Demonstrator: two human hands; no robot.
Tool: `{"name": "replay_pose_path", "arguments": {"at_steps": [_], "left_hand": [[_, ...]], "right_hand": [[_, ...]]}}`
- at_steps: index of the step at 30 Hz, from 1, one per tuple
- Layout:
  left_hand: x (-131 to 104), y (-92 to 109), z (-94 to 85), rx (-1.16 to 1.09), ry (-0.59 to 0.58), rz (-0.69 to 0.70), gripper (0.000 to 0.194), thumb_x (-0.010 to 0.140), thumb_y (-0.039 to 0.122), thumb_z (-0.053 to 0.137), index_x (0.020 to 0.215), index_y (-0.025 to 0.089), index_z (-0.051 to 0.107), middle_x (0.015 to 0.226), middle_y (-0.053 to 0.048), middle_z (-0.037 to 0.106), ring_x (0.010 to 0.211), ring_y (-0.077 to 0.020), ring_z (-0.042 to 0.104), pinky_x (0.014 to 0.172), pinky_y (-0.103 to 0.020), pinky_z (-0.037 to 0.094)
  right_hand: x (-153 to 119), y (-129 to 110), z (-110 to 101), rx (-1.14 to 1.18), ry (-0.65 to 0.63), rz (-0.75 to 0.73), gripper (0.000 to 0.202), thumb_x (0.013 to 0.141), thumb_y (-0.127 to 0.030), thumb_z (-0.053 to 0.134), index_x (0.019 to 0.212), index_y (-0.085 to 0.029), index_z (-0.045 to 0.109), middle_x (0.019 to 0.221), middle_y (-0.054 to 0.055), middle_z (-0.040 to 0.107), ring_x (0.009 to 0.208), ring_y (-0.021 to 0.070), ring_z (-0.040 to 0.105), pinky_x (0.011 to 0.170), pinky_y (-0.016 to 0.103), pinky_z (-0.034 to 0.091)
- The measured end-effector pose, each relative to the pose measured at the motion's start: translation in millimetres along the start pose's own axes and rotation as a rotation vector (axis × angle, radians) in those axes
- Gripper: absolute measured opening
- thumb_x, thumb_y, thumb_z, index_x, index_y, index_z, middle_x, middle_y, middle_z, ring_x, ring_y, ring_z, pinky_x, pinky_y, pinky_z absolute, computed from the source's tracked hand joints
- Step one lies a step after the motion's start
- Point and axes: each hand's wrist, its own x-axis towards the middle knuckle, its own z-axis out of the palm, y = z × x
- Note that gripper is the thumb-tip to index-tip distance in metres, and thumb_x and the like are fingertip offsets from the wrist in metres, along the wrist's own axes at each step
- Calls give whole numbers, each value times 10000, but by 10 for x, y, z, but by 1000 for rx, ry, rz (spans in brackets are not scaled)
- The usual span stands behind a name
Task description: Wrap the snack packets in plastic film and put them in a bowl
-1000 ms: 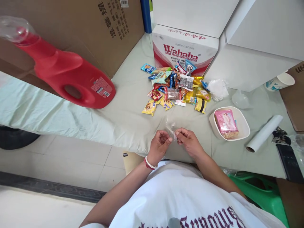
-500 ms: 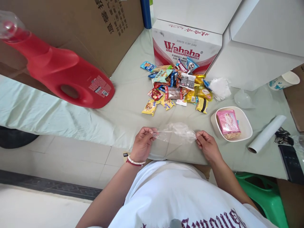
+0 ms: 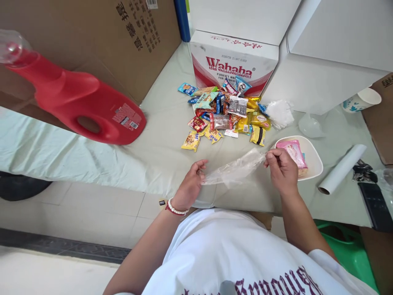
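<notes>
A clear plastic bag (image 3: 235, 169) stretches between my two hands above the front of the table. My right hand (image 3: 283, 170) pinches its upper right end, just in front of the white bowl (image 3: 317, 166). At the bag's lower left end is my left hand (image 3: 189, 186), its index finger lifted and the other fingers at the plastic. Inside the bowl lies a pink snack packet (image 3: 293, 152), partly hidden by my right hand. Beyond the bag is a heap of small wrapped snacks (image 3: 221, 121) in many colours.
A red jug-like container (image 3: 89, 106) leans large at the left. Behind the snacks stands a Wahaba-style carton (image 3: 233, 61). Crumpled white plastic (image 3: 279, 114), a clear plastic piece (image 3: 310, 125), a paper cup (image 3: 362, 100), a white roll (image 3: 342, 169), keys (image 3: 364, 172) and a phone (image 3: 373, 205) are at the right.
My right hand has moved right and up with its end of the bag, now overlapping the bowl. The bag is longer and slanted. My left hand's fingers have spread somewhat.
</notes>
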Motion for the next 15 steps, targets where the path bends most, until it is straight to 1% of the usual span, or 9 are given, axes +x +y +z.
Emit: {"name": "replay_pose_path", "arguments": {"at_steps": [2, 4, 5, 6, 8, 9, 11, 13, 15], "left_hand": [[-4, -4, 21, 230, -15, 57, 616, 643, 332, 801, 1244, 246, 694, 1130, -66, 587, 880, -177, 555, 755, -298, 496], [22, -36, 44, 370, 18, 75, 440, 677, 388, 826, 1077, 223, 750, 1022, -54, 611, 887, -188, 570, 746, -288, 485], [41, -60, 59, 388, 31, 64, 332, 737, 448, 792, 959, 204, 754, 910, -38, 609, 822, -175, 561, 703, -276, 469], [59, -85, 76, 378, 41, 44, 321, 804, 508, 731, 857, 192, 735, 786, -17, 578, 731, -155, 530, 646, -262, 440], [86, -134, 117, 314, 53, 1, 435, 893, 597, 607, 779, 187, 700, 599, 27, 452, 563, -119, 404, 529, -245, 350], [91, -156, 141, 279, 55, -12, 471, 911, 625, 570, 802, 187, 707, 554, 41, 399, 516, -111, 345, 489, -246, 306], [85, -190, 192, 227, 38, -12, 514, 926, 656, 531, 906, 186, 738, 522, 51, 373, 470, -107, 282, 445, -260, 260], [66, -213, 237, 195, -38, -22, 556, 940, 671, 494, 1035, 186, 750, 521, 46, 406, 450, -110, 271, 425, -273, 256], [42, -226, 268, 165, -106, -61, 604, 951, 691, 448, 1162, 197, 725, 544, 41, 439, 442, -113, 265, 406, -277, 239]], "right_hand": [[78, 50, 59, 55, 38, 39, 304, 982, -541, 576, 959, -244, 635, 797, 6, 630, 720, 170, 628, 744, 321, 528], [105, 112, 106, 135, 61, 70, 324, 957, -559, 613, 1018, -241, 633, 901, 19, 663, 805, 174, 670, 807, 338, 559], [98, 139, 122, 172, 74, 85, 342, 942, -566, 634, 1055, -243, 629, 964, 28, 673, 863, 179, 684, 844, 352, 569], [77, 159, 132, 206, 88, 107, 363, 929, -575, 651, 1081, -246, 625, 1016, 35, 676, 912, 186, 691, 867, 366, 578], [0, 172, 145, 276, 66, 199, 408, 912, -621, 649, 1077, -248, 634, 1054, 51, 687, 954, 206, 696, 838, 381, 602], [-51, 165, 158, 317, 15, 269, 448, 907, -667, 623, 1056, -245, 647, 1047, 64, 699, 955, 222, 701, 796, 385, 613], [-161, 131, 218, 389, -150, 406, 561, 875, -764, 575, 1052, -242, 675, 1066, 100, 724, 981, 259, 709, 739, 396, 622], [-253, 88, 342, 397, -305, 483, 640, 799, -792, 648, 1134, -247, 677, 1122, 116, 737, 1041, 280, 706, 792, 416, 617], [-311, 52, 525, 379, -381, 511, 703, 729, -768, 742, 1192, -246, 656, 1106, 112, 746, 1030, 279, 710, 850, 430, 601]]}}
